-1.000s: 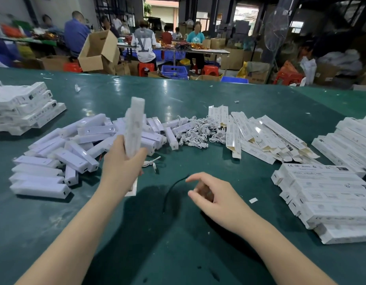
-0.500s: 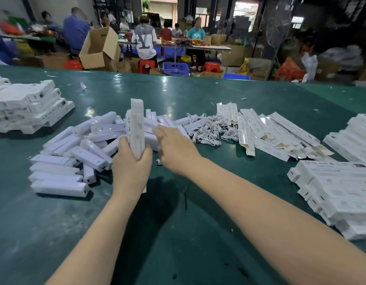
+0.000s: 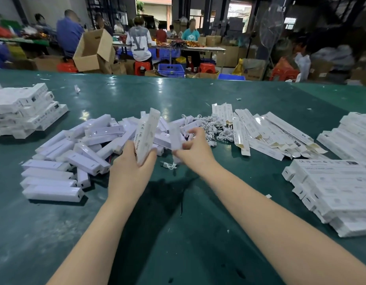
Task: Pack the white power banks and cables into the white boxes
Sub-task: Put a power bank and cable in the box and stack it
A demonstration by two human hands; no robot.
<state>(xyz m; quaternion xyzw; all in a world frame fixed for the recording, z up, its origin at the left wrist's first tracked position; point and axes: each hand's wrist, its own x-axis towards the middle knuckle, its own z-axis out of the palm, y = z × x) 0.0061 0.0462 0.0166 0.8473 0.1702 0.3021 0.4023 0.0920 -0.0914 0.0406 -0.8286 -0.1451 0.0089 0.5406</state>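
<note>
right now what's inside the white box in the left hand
The white box stands upright in the left hand, its top end open. Its walls hide the inside. The right hand holds a power bank beside it.

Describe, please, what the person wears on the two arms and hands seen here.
Nothing shows on either: the left hand and the right hand are bare, with no gloves, rings, watch or bracelets. Both forearms are uncovered down to the frame's bottom edge; no sleeve comes into view.

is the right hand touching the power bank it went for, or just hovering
Touching. The head view shows the right hand with thumb and fingers pinched round a white power bank, lifted off the pile; no gap shows.
</note>
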